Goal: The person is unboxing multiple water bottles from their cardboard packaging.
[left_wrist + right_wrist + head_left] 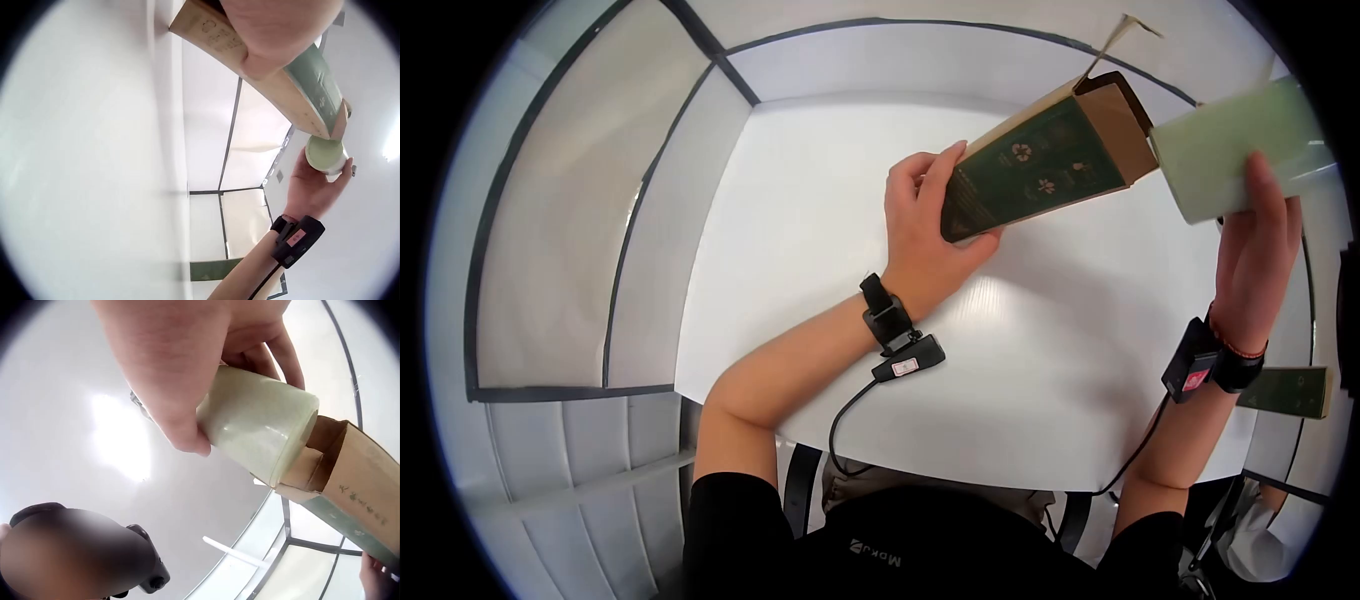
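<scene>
Sleeves (735, 520), head view: black, lowest in frame; bare forearms reach out beyond them over the white tabletop (1020, 400).
Left hand (920, 235), head view: fingers curled round the lower, closed end of the carton (1040, 170), clear above the tabletop.
Carton, head view: long axis rises up and to the right; open mouth and loose flap at the far end, facing the bottle (1240, 150).
Right hand (1255, 260), head view: fingers wrapped round the pale green bottle; nearer of the two hands to the mouth.
Bottle, head view: lies to the right of the mouth, just beside it, roughly in line with the long axis.
Second carton (1285, 392), head view: flat at the right edge of the tabletop, well apart.
Left thumb, left wrist view: pressed on the side of the carton (281, 94); round end of the bottle (325, 154) just under the open end, cupped by the right hand (312, 187).
Right thumb, right wrist view: closed with the fingers round the bottle (256, 422); flat end at the inner flaps of the carton (356, 487), touching or just short, cannot tell.
</scene>
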Motion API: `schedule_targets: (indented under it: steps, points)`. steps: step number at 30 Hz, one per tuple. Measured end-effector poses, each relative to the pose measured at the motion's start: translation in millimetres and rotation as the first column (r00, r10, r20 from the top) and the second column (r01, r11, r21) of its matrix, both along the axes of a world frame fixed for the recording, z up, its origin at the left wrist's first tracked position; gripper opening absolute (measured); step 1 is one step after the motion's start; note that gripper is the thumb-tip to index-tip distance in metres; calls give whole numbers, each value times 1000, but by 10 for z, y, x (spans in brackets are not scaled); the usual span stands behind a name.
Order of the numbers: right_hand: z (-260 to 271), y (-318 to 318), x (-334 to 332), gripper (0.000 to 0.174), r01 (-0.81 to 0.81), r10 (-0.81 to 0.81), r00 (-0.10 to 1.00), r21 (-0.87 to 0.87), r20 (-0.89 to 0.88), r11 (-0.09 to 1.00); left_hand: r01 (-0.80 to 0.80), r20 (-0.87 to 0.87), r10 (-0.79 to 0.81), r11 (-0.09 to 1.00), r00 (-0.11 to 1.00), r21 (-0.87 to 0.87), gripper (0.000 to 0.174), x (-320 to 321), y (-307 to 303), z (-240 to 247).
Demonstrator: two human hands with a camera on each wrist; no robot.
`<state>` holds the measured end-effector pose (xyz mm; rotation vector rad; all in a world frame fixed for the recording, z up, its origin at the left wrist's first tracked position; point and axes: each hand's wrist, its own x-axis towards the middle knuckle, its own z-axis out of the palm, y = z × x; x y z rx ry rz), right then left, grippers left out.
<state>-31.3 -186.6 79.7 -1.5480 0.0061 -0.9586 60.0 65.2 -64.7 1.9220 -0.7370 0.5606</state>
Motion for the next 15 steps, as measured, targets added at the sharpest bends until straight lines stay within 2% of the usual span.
schedule_targets:
  steps: [5,8,12,15]
  points:
    - [-74,-19,-4,41,-31,26,997,-66,-71,997,37,42,-43,992,998,123,86,-14,4,46]
    - [-87,-55,6,41,-87,82,995,-108,-55,990,62,73,-72,989,995,134,88,-27,-3,50]
    - [-218,-310,38,41,-9,2,989,-47,-150,999,88,64,-99,984,993,157,89,-45,-23,45]
    - [-193,-166,70,43,-57,42,989,-107,-140,993,67,110,-94,970,989,232,87,-46,-22,82]
